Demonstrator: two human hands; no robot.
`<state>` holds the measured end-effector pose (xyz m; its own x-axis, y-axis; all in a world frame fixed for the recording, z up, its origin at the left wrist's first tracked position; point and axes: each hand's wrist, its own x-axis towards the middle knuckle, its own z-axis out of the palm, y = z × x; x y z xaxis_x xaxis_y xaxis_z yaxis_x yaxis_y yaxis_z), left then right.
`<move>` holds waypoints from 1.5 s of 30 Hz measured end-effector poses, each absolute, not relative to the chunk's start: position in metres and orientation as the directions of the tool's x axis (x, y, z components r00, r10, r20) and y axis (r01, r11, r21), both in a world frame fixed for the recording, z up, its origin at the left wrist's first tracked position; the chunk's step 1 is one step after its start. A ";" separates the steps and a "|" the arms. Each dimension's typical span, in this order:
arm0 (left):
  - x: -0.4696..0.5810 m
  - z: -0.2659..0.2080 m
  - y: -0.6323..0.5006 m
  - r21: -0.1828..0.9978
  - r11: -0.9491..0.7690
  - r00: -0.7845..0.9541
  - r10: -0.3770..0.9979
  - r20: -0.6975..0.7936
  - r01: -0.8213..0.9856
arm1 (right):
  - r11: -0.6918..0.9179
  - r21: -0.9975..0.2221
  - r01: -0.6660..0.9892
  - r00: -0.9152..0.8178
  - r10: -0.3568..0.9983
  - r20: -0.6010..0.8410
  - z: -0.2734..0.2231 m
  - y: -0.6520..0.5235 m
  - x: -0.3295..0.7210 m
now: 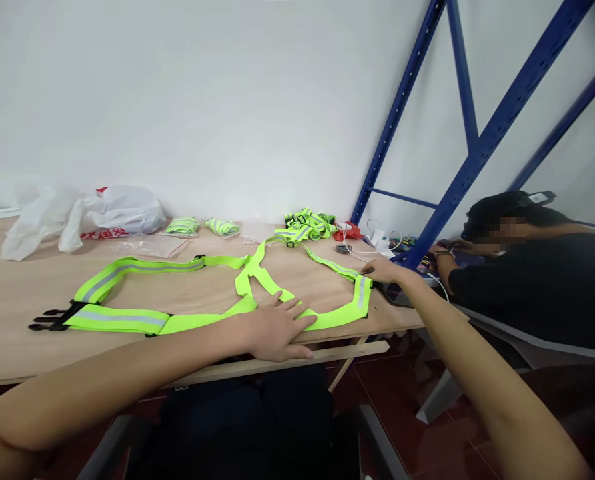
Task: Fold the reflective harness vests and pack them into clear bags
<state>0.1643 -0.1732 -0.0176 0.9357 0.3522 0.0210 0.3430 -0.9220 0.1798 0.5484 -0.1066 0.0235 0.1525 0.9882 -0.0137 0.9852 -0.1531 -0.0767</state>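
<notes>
A neon-yellow reflective vest (122, 317) of elastic straps with grey stripes lies spread out on the wooden table (7, 280). Its black buckle (52, 320) points left. My left hand (280, 328) lies flat with fingers spread over the lower strap near the table's front edge. At the vest's right end, my right hand (381, 272) is closed at the corner of the strap by a black fitting. Its fingertips are small in view, and they seem to pinch the strap there.
Behind the vest lie a white plastic bag (127, 210), bagged folded straps (182, 227) and a heap of neon straps (310, 223). A blue metal rack (457, 180) stands at the right. Beyond it, a person in dark clothes (537, 280) leans over the table.
</notes>
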 end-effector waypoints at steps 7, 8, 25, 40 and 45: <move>0.148 -0.034 -0.183 0.179 -0.917 0.931 0.365 0.021 0.355 | -0.149 0.027 0.989 0.151 0.979 -0.137 0.017 -0.104 0.543; 0.147 -0.034 -0.184 0.179 -0.917 0.930 0.366 0.023 0.356 | -0.144 0.038 0.989 0.148 0.980 -0.135 0.018 -0.105 0.541; 0.149 -0.031 -0.187 0.174 -0.917 0.925 0.374 0.059 0.360 | -0.328 -0.442 0.835 0.277 0.944 -0.177 0.060 -0.118 0.540; 0.146 -0.035 -0.183 0.167 -0.925 0.930 0.357 0.083 0.340 | -0.368 -0.642 0.673 0.397 0.912 -0.107 0.057 -0.128 0.569; 0.146 -0.032 -0.182 0.165 -0.924 0.932 0.359 0.059 0.345 | -0.335 -0.540 0.772 0.427 0.903 0.049 0.053 -0.119 0.566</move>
<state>0.1456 -0.1820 -0.0320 0.9315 0.3589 0.0589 0.3455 -0.9238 0.1652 0.5655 -0.1189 0.0528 0.4266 0.9031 0.0495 0.7723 -0.3353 -0.5396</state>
